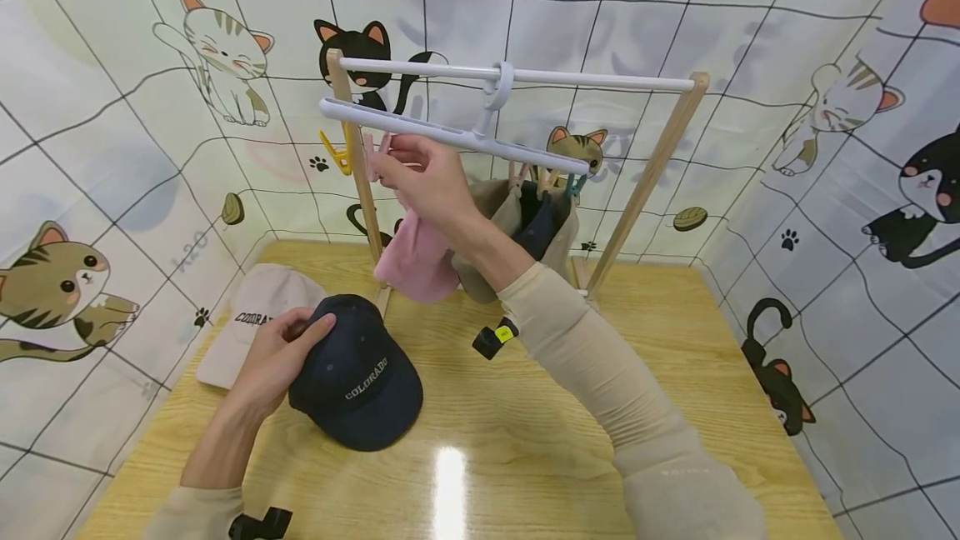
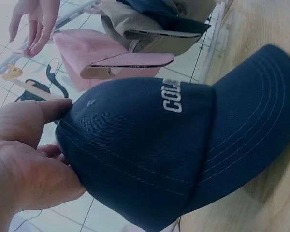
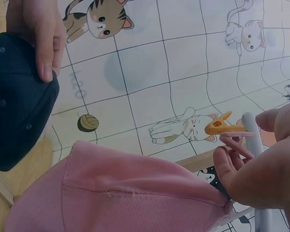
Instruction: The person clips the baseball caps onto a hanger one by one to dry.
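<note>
A navy cap with "COLORADO" lettering is gripped at its crown by my left hand, thumb on the outside. My right hand is raised at the left part of a pale hanger, beside a pink clothespin. In the right wrist view its thumb and fingers stand apart around that clothespin. A yellow clothespin is near the hanger's left end. Under my right hand hangs a pink cap; what holds it is partly hidden. Beige and navy caps hang farther right from clothespins.
The hanger hooks over a white rod on a wooden-legged rack. A pale cap lies on the wooden table at the left. Cat-print curtain surrounds the back and sides.
</note>
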Action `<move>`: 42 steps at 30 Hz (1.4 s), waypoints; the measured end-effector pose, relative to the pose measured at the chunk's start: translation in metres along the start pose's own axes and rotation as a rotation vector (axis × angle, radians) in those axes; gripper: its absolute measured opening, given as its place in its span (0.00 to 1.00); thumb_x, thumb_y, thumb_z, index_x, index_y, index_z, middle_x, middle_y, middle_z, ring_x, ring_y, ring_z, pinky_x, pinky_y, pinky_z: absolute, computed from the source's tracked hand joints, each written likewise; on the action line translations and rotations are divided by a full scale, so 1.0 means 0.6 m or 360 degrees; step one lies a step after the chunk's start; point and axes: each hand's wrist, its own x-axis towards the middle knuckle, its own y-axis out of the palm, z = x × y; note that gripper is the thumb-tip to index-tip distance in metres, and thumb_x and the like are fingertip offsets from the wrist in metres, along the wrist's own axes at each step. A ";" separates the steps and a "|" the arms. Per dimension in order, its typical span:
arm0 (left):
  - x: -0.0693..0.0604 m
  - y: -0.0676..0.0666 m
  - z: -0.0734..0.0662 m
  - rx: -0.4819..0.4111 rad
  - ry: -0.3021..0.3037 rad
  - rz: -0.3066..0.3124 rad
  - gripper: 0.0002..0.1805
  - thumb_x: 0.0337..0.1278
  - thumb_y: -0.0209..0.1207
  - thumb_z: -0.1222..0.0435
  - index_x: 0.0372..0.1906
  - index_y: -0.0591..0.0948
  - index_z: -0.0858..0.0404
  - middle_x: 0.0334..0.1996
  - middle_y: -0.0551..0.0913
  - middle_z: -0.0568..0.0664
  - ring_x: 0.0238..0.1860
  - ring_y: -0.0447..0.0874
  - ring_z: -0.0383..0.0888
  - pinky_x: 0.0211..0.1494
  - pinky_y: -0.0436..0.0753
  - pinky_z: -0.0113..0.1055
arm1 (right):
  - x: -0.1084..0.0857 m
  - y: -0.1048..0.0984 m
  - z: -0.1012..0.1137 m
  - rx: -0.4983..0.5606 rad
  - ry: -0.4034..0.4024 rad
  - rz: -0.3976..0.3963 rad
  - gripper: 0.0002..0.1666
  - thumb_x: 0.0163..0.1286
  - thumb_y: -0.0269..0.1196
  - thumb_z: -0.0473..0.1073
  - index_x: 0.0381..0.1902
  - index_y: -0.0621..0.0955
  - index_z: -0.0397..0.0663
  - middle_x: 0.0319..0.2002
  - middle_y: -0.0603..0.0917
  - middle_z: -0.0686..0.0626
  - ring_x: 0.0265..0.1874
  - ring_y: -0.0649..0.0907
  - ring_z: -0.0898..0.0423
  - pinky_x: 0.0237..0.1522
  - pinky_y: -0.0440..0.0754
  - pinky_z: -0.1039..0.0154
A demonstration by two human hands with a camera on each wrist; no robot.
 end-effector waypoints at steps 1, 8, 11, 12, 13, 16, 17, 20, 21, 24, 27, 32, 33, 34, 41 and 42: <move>0.001 0.004 -0.002 -0.0006 0.0006 -0.0012 0.18 0.81 0.68 0.50 0.51 0.87 0.62 0.35 0.88 0.36 0.37 0.91 0.38 0.44 0.91 0.33 | -0.001 0.001 0.001 0.0013 -0.0004 -0.0003 0.23 0.79 0.74 0.44 0.64 0.87 0.36 0.55 0.92 0.42 0.52 0.94 0.51 0.59 0.93 0.60; 0.009 0.031 -0.018 -0.0016 0.0047 -0.0079 0.19 0.80 0.69 0.52 0.55 0.86 0.65 0.34 0.88 0.35 0.36 0.90 0.36 0.44 0.90 0.30 | -0.007 0.009 0.010 0.0068 -0.0015 -0.0082 0.18 0.79 0.75 0.49 0.53 0.91 0.39 0.42 0.95 0.45 0.38 0.95 0.52 0.51 0.96 0.57; 0.011 0.040 -0.024 0.0003 0.0069 -0.0098 0.20 0.79 0.70 0.52 0.57 0.86 0.65 0.35 0.87 0.36 0.37 0.89 0.36 0.44 0.90 0.30 | -0.009 0.014 0.011 0.0074 -0.0015 -0.0152 0.19 0.77 0.77 0.51 0.49 0.92 0.39 0.36 0.94 0.45 0.36 0.94 0.49 0.46 0.96 0.58; 0.012 0.043 -0.026 0.0016 0.0078 -0.0105 0.21 0.79 0.71 0.52 0.58 0.85 0.66 0.35 0.86 0.36 0.37 0.89 0.36 0.44 0.90 0.29 | -0.010 0.015 0.012 0.0073 -0.0019 -0.0174 0.18 0.77 0.77 0.51 0.48 0.92 0.39 0.35 0.93 0.45 0.35 0.94 0.49 0.45 0.96 0.58; 0.013 0.045 -0.028 0.0029 0.0093 -0.0113 0.22 0.79 0.71 0.52 0.58 0.85 0.66 0.35 0.86 0.36 0.37 0.89 0.36 0.44 0.90 0.29 | -0.011 0.016 0.011 0.0074 -0.0016 -0.0195 0.18 0.76 0.77 0.51 0.47 0.92 0.40 0.34 0.93 0.46 0.34 0.94 0.49 0.44 0.96 0.58; 0.017 0.052 -0.032 0.0067 0.0148 -0.0135 0.22 0.78 0.71 0.52 0.59 0.86 0.67 0.35 0.87 0.36 0.38 0.89 0.35 0.44 0.89 0.28 | -0.012 0.020 0.010 0.0055 -0.0034 -0.0249 0.18 0.75 0.78 0.51 0.43 0.92 0.40 0.32 0.92 0.46 0.30 0.92 0.52 0.40 0.95 0.60; 0.018 0.054 -0.033 0.0070 0.0162 -0.0139 0.22 0.78 0.71 0.52 0.59 0.86 0.67 0.35 0.86 0.36 0.39 0.88 0.35 0.45 0.89 0.28 | -0.013 0.021 0.011 0.0045 -0.0041 -0.0261 0.18 0.75 0.78 0.51 0.42 0.92 0.40 0.31 0.92 0.46 0.29 0.92 0.53 0.39 0.95 0.60; 0.020 0.059 -0.037 0.0073 0.0191 -0.0146 0.22 0.78 0.72 0.52 0.59 0.86 0.67 0.36 0.87 0.35 0.40 0.88 0.35 0.45 0.88 0.28 | -0.015 0.023 0.012 0.0026 -0.0040 -0.0286 0.19 0.75 0.79 0.52 0.40 0.92 0.40 0.30 0.91 0.46 0.27 0.91 0.54 0.37 0.94 0.61; 0.020 0.061 -0.038 0.0075 0.0195 -0.0146 0.22 0.78 0.72 0.52 0.59 0.87 0.66 0.36 0.87 0.35 0.40 0.88 0.35 0.45 0.88 0.28 | -0.015 0.024 0.012 0.0018 -0.0031 -0.0291 0.19 0.74 0.79 0.53 0.39 0.91 0.41 0.29 0.90 0.46 0.27 0.91 0.53 0.36 0.94 0.61; 0.020 0.066 -0.043 0.0065 0.0202 -0.0140 0.22 0.78 0.71 0.52 0.59 0.86 0.66 0.37 0.88 0.36 0.41 0.89 0.36 0.46 0.88 0.28 | -0.017 0.024 0.013 0.0025 -0.0001 -0.0298 0.20 0.74 0.79 0.55 0.38 0.91 0.42 0.27 0.89 0.47 0.29 0.92 0.46 0.35 0.94 0.62; 0.021 0.072 -0.047 0.0043 0.0225 -0.0136 0.21 0.78 0.71 0.52 0.58 0.87 0.65 0.37 0.88 0.36 0.41 0.89 0.36 0.46 0.88 0.28 | -0.019 0.024 0.014 0.0024 0.0002 -0.0297 0.20 0.74 0.79 0.55 0.39 0.91 0.42 0.27 0.89 0.47 0.32 0.92 0.39 0.36 0.95 0.59; 0.024 0.078 -0.051 0.0043 0.0265 -0.0141 0.21 0.78 0.71 0.52 0.57 0.87 0.65 0.37 0.89 0.36 0.40 0.88 0.36 0.46 0.88 0.28 | -0.020 0.020 0.014 -0.0028 -0.0005 -0.0278 0.19 0.75 0.78 0.55 0.42 0.91 0.43 0.29 0.89 0.48 0.29 0.91 0.43 0.37 0.95 0.55; 0.025 0.080 -0.052 0.0050 0.0267 -0.0143 0.21 0.78 0.72 0.51 0.57 0.87 0.64 0.37 0.89 0.36 0.40 0.88 0.36 0.45 0.88 0.28 | -0.020 0.018 0.013 -0.0051 -0.0008 -0.0270 0.19 0.75 0.78 0.56 0.41 0.91 0.44 0.28 0.89 0.48 0.30 0.91 0.42 0.36 0.94 0.57; 0.025 0.081 -0.054 0.0053 0.0270 -0.0142 0.21 0.78 0.72 0.51 0.57 0.87 0.65 0.37 0.89 0.36 0.40 0.88 0.36 0.45 0.87 0.28 | -0.020 0.016 0.012 -0.0064 -0.0011 -0.0259 0.19 0.75 0.78 0.55 0.40 0.91 0.45 0.28 0.89 0.48 0.30 0.90 0.42 0.34 0.92 0.60; 0.023 0.094 -0.066 -0.0010 0.0292 -0.0106 0.20 0.78 0.72 0.55 0.57 0.86 0.68 0.37 0.91 0.34 0.40 0.91 0.34 0.46 0.90 0.27 | -0.017 -0.004 0.004 -0.0248 0.0028 -0.0232 0.18 0.74 0.79 0.55 0.31 0.90 0.49 0.23 0.87 0.50 0.25 0.85 0.50 0.26 0.79 0.67; 0.024 0.096 -0.068 -0.0021 0.0296 -0.0100 0.19 0.78 0.72 0.56 0.57 0.86 0.68 0.37 0.91 0.34 0.40 0.91 0.34 0.46 0.90 0.28 | -0.017 -0.007 0.003 -0.0282 0.0042 -0.0235 0.18 0.74 0.79 0.55 0.31 0.90 0.50 0.22 0.87 0.50 0.24 0.84 0.52 0.26 0.78 0.67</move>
